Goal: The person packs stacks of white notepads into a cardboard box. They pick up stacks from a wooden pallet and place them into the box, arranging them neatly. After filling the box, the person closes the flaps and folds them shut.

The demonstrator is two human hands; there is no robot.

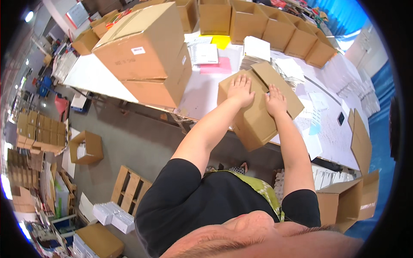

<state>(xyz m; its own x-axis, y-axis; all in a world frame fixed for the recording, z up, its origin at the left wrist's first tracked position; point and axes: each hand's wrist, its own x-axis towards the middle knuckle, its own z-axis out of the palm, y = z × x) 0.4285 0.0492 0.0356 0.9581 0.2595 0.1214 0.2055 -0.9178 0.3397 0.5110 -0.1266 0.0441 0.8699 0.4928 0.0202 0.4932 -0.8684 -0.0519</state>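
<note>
A brown cardboard box [254, 124] sits at the near edge of the white table, turned at an angle. My left hand [241, 90] lies flat on its top on the left side, fingers stretched out. On the right, my right hand [276, 101] rests with fingers spread by the edge of a top flap [279, 81], which stands slightly raised. A dark gap shows between this flap and the rest of the top. What is inside the box is hidden. Behind it stands a stack of white printed sheets or booklets [257, 48].
Two large stacked cartons [146, 56] stand left on the table [200, 92]. Several open boxes [247, 23] line the back. A phone [340, 118] and loose papers lie right. An open carton [340, 200] is at lower right; a wooden pallet [129, 189] is on the floor.
</note>
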